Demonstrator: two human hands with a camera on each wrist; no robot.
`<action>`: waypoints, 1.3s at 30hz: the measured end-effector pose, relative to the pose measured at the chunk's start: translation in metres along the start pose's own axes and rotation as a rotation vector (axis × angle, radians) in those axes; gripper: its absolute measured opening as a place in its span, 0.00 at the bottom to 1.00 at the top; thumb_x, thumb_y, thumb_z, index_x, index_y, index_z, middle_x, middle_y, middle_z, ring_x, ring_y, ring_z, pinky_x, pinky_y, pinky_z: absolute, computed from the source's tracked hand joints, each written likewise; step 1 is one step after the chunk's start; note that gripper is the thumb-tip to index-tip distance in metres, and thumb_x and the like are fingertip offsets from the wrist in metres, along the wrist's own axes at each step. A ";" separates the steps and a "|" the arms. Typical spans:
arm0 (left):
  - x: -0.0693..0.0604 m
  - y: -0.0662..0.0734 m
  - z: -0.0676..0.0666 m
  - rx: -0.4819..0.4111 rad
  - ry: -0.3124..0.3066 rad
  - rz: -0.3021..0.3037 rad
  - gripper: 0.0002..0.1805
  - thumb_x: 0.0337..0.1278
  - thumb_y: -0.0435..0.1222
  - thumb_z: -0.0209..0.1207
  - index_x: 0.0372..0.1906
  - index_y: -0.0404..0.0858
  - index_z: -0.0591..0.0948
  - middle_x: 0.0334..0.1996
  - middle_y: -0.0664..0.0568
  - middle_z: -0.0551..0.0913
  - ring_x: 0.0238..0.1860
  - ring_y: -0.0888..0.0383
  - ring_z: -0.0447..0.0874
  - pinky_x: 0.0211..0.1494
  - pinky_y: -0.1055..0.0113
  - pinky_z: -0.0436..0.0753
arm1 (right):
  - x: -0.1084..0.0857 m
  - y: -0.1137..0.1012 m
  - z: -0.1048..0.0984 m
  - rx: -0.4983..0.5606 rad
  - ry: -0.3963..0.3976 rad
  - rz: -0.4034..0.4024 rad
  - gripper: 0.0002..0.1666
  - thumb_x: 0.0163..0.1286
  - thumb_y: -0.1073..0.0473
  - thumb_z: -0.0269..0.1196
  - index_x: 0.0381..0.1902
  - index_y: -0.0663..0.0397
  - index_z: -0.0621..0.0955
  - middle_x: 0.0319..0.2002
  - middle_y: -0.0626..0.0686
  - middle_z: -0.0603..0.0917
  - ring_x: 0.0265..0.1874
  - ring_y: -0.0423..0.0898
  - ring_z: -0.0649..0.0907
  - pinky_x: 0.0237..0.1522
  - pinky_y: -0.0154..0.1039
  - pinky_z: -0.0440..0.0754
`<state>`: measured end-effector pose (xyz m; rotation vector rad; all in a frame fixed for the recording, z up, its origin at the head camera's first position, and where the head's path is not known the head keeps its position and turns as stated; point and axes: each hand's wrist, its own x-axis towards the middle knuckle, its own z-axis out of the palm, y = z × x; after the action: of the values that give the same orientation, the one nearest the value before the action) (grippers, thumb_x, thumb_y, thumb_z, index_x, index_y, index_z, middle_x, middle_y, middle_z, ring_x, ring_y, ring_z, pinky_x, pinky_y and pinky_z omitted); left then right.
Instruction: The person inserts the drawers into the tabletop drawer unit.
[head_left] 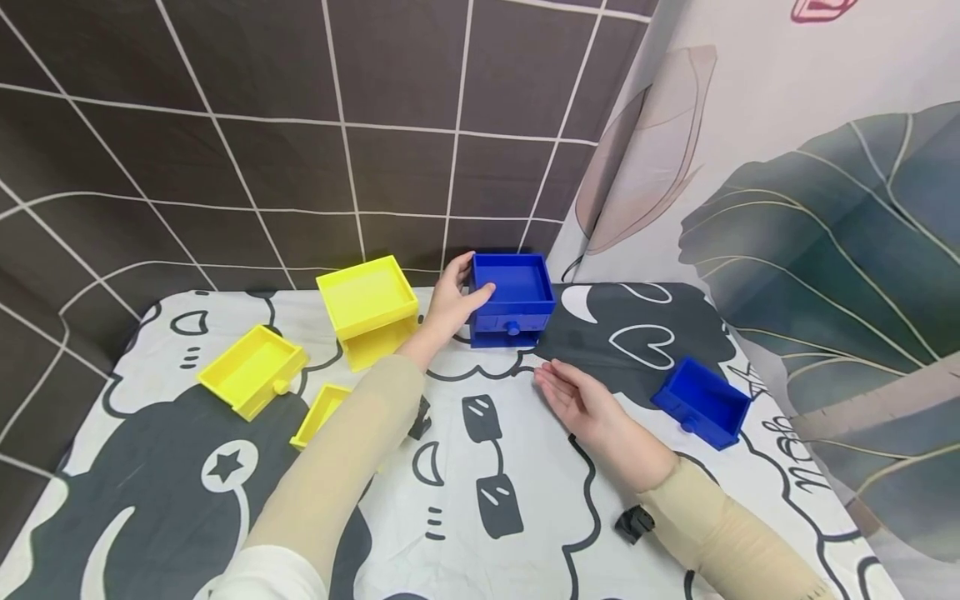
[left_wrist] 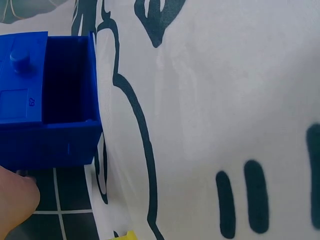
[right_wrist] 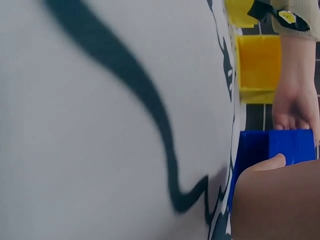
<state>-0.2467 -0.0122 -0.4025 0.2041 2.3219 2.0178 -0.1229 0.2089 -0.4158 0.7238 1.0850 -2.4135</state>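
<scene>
A small blue drawer cabinet stands at the back of the cloth. One drawer with a round knob fills its upper slot, and the lower slot is an open gap. My left hand grips the cabinet's left side, thumb toward the front and fingers behind. In front of the cabinet, my right hand is held apart from it, fingers extended and palm facing left. A loose blue drawer lies to the right of that hand. In the left wrist view, the cabinet's open slot shows beside the knobbed drawer.
Left of the blue cabinet is a yellow cabinet with an open front. Two loose yellow drawers, one larger and one smaller, lie nearer on the patterned cloth. A dark tiled-pattern backdrop rises behind.
</scene>
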 end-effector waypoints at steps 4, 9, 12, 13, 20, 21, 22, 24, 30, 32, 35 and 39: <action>0.000 0.002 -0.001 0.006 -0.004 -0.001 0.39 0.71 0.33 0.65 0.82 0.39 0.63 0.82 0.43 0.65 0.83 0.47 0.63 0.88 0.59 0.62 | -0.010 -0.005 -0.013 0.006 0.006 0.009 0.22 0.85 0.61 0.53 0.34 0.56 0.89 0.35 0.52 0.94 0.39 0.41 0.93 0.50 0.28 0.90; 0.000 0.002 -0.001 0.008 -0.006 -0.004 0.39 0.71 0.34 0.65 0.82 0.40 0.63 0.82 0.44 0.65 0.83 0.47 0.62 0.88 0.59 0.62 | -0.021 -0.011 -0.025 0.040 0.023 0.020 0.21 0.86 0.59 0.53 0.35 0.56 0.89 0.36 0.51 0.94 0.40 0.40 0.93 0.51 0.28 0.90; 0.000 0.002 -0.001 0.012 -0.006 -0.004 0.39 0.71 0.34 0.65 0.82 0.40 0.63 0.82 0.44 0.65 0.83 0.47 0.62 0.88 0.59 0.62 | -0.028 -0.013 -0.033 0.064 0.035 0.025 0.21 0.86 0.58 0.52 0.36 0.55 0.89 0.37 0.51 0.94 0.40 0.40 0.93 0.51 0.27 0.90; 0.000 0.002 -0.001 0.013 -0.006 -0.004 0.39 0.71 0.34 0.65 0.82 0.40 0.63 0.82 0.44 0.65 0.83 0.47 0.62 0.88 0.58 0.62 | -0.030 -0.013 -0.036 0.072 0.040 0.025 0.21 0.86 0.58 0.52 0.36 0.55 0.89 0.36 0.51 0.94 0.40 0.40 0.93 0.51 0.27 0.89; -0.001 0.003 -0.001 0.021 -0.007 -0.009 0.39 0.72 0.35 0.65 0.82 0.40 0.63 0.82 0.44 0.64 0.84 0.47 0.62 0.88 0.57 0.62 | -0.041 -0.017 -0.059 0.131 0.072 0.033 0.22 0.85 0.57 0.52 0.36 0.54 0.89 0.37 0.51 0.94 0.41 0.41 0.93 0.53 0.28 0.89; -0.001 0.003 -0.001 0.024 -0.007 -0.011 0.39 0.72 0.35 0.65 0.82 0.41 0.63 0.83 0.44 0.64 0.84 0.47 0.62 0.88 0.57 0.62 | -0.043 -0.017 -0.062 0.133 0.076 0.029 0.22 0.85 0.57 0.52 0.36 0.55 0.89 0.37 0.51 0.94 0.41 0.41 0.93 0.52 0.28 0.90; -0.001 0.003 -0.001 0.026 -0.008 -0.013 0.39 0.72 0.35 0.65 0.82 0.41 0.62 0.83 0.44 0.64 0.84 0.47 0.62 0.88 0.57 0.62 | -0.045 -0.018 -0.065 0.130 0.077 0.025 0.22 0.85 0.57 0.52 0.36 0.54 0.90 0.37 0.51 0.94 0.41 0.41 0.93 0.53 0.28 0.90; -0.001 0.003 0.000 0.029 -0.008 -0.016 0.39 0.72 0.35 0.65 0.82 0.41 0.62 0.83 0.45 0.64 0.84 0.48 0.62 0.88 0.58 0.62 | -0.048 -0.019 -0.072 0.132 0.075 0.022 0.23 0.86 0.57 0.52 0.36 0.55 0.90 0.37 0.52 0.94 0.41 0.42 0.94 0.52 0.28 0.90; -0.002 0.004 0.000 0.032 -0.006 -0.016 0.39 0.72 0.35 0.65 0.82 0.41 0.62 0.83 0.45 0.64 0.84 0.47 0.62 0.88 0.57 0.63 | -0.060 -0.020 -0.090 0.125 0.091 0.014 0.24 0.86 0.56 0.51 0.35 0.52 0.91 0.37 0.51 0.94 0.41 0.41 0.94 0.53 0.28 0.90; -0.002 0.003 0.000 0.033 -0.008 -0.018 0.39 0.73 0.36 0.65 0.83 0.41 0.62 0.83 0.45 0.64 0.84 0.48 0.62 0.88 0.56 0.63 | -0.062 -0.020 -0.094 0.130 0.104 0.015 0.24 0.86 0.55 0.52 0.36 0.52 0.91 0.37 0.50 0.94 0.41 0.41 0.94 0.53 0.28 0.90; -0.002 0.003 -0.001 0.030 -0.010 -0.021 0.40 0.72 0.36 0.65 0.83 0.42 0.62 0.83 0.45 0.64 0.84 0.48 0.61 0.88 0.56 0.63 | -0.066 -0.020 -0.100 0.145 0.115 0.028 0.24 0.86 0.54 0.52 0.36 0.53 0.90 0.38 0.51 0.94 0.42 0.41 0.94 0.54 0.28 0.89; -0.002 0.001 -0.001 0.029 -0.010 -0.021 0.40 0.72 0.37 0.66 0.83 0.42 0.62 0.83 0.45 0.64 0.84 0.48 0.61 0.88 0.57 0.62 | -0.072 -0.019 -0.108 0.114 0.100 0.018 0.25 0.87 0.55 0.50 0.37 0.53 0.90 0.38 0.50 0.94 0.43 0.41 0.94 0.56 0.28 0.89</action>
<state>-0.2445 -0.0136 -0.4010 0.1897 2.3385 1.9696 -0.0453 0.3137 -0.4230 0.8968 0.9791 -2.4630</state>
